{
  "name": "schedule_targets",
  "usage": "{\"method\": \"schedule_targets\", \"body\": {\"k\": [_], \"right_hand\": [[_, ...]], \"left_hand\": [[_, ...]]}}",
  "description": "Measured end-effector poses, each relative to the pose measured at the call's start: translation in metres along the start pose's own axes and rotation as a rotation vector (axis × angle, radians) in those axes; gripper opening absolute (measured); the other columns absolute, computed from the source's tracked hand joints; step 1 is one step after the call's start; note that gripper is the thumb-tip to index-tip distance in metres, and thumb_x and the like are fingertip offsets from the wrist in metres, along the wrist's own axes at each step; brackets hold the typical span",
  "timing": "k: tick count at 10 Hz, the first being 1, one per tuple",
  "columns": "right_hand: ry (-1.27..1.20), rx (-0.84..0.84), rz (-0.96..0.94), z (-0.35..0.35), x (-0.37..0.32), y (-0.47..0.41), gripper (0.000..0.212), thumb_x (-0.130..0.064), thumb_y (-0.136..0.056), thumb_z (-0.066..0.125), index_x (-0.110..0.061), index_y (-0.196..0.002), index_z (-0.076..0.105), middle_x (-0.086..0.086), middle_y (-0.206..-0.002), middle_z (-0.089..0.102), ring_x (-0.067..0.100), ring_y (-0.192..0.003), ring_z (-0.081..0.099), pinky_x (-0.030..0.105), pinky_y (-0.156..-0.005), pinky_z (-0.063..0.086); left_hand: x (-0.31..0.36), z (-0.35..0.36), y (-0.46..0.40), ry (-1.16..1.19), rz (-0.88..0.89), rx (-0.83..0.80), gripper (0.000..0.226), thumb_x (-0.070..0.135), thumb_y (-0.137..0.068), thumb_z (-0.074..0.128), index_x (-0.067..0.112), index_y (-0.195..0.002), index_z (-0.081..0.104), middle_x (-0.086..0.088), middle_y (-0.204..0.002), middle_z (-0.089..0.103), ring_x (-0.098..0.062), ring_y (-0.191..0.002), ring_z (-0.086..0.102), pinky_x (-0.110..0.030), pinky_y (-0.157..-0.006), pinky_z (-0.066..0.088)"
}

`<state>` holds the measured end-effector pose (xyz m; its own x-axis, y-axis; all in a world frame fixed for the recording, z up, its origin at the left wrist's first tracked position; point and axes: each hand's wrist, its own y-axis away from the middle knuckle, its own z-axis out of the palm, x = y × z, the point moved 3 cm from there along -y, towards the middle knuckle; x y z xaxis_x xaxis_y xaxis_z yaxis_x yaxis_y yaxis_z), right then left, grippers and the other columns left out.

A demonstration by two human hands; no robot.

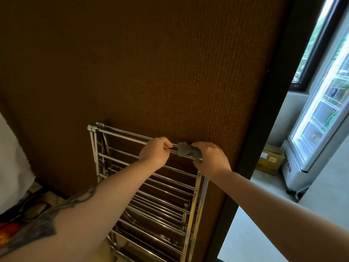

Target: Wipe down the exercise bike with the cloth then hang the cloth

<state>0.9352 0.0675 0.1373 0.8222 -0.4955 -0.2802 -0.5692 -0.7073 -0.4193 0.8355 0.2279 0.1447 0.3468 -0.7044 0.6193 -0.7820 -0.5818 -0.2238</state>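
On the rack's top rail (132,134), left hand (154,151) curled round the bar, right hand (211,159) gripping grey cloth (188,149)

Cloth (188,150) on rack (196,188) top rail between hands, rack against wall (151,63), fridge (319,118) far right

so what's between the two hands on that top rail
In the head view, the bunched grey cloth sits on the rail between the left hand and right hand.

- my hands: 2, left (154,151) and right (210,157)
- cloth (188,151): 1, grey
- rack (151,195): 1, chrome, many rails, exact count unclear
- fridge (319,118): 1
- box (270,162): 1, cardboard
- window (311,40): 1
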Motion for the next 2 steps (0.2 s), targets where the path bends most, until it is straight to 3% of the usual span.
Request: {"method": "schedule_targets", "body": {"k": [2], "right_hand": [[-0.036, 0.049, -0.021, 0.001, -0.020, 0.015, 0.051, -0.016, -0.089, 0.062, -0.026, -0.137, 0.048, -0.006, -0.140, 0.050, 0.013, -0.133, 0.041, 0.031, -0.112, 0.034]], "left_hand": [[-0.021, 0.024, 0.030, 0.038, -0.026, -0.039, 0.023, 0.013, -0.094, 0.055, 0.027, -0.110, 0.064, 0.011, -0.113, 0.064, -0.008, -0.104, 0.061, -0.030, -0.090, 0.052]]}}
